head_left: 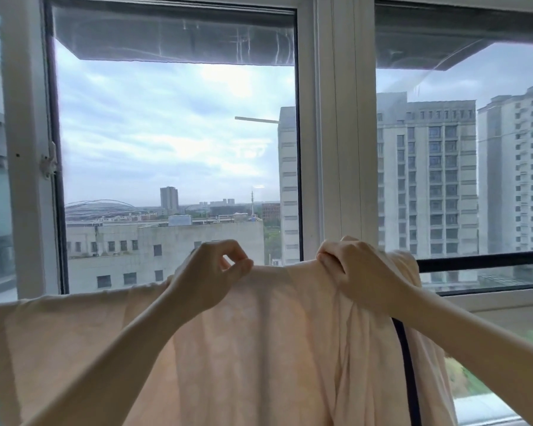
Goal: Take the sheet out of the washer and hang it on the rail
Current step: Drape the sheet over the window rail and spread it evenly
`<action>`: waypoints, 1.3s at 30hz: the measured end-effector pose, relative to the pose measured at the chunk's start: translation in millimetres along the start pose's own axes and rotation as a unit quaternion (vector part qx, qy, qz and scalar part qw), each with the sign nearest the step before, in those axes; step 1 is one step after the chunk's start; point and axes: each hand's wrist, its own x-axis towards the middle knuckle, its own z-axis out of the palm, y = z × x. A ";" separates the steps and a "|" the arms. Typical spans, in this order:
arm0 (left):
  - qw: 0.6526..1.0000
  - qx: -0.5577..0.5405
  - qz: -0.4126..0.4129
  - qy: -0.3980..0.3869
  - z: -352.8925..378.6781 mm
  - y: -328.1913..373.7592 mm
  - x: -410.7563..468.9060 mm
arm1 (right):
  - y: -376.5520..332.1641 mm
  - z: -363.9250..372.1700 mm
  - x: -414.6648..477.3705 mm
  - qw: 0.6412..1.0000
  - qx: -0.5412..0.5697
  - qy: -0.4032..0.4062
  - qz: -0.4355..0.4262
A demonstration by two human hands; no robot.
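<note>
Up top, the left hand (210,272) and right hand (351,272) each pinched the pink sheet (243,333) by its edge, lying nine-to-three along the rail (474,262); bunched slack hung nearer the right hand.

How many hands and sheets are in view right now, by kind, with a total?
Hands: 2, left hand and right hand
Sheet: 1
Total: 3
</note>
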 end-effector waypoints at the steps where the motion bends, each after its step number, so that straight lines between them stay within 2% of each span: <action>1: 1.000 0.004 -0.009 0.006 0.9 2.1 0.5 | 2.9 -0.7 0.6 1.000 -0.004 0.001 0.000; 5: 0.998 0.025 -0.051 0.041 7.3 7.6 1.9 | 20.4 -2.6 -4.3 0.998 -0.067 0.019 0.001; 10: 0.995 0.040 -0.068 0.063 18.2 22.7 3.2 | 43.3 -6.1 0.2 0.999 -0.023 -0.033 0.021; 19: 0.989 0.094 -0.094 0.065 23.9 26.0 8.0 | 108.7 -25.8 -8.9 0.999 -0.013 -0.033 0.025; 24: 0.989 0.102 -0.086 0.059 30.1 26.6 13.3 | 140.5 -32.9 -16.6 0.998 -0.039 -0.009 0.040; 30: 0.984 0.166 -0.066 0.018 37.3 45.3 16.9 | 135.3 -29.6 -13.6 1.000 -0.017 -0.005 0.016; 35: 0.989 0.134 -0.002 -0.060 70.8 85.2 16.5 | 120.2 -32.2 -9.7 0.999 0.012 -0.017 -0.045; 39: 0.996 0.075 0.017 -0.037 89.1 94.8 22.2 | 113.3 -40.0 -12.6 0.995 0.023 -0.062 -0.068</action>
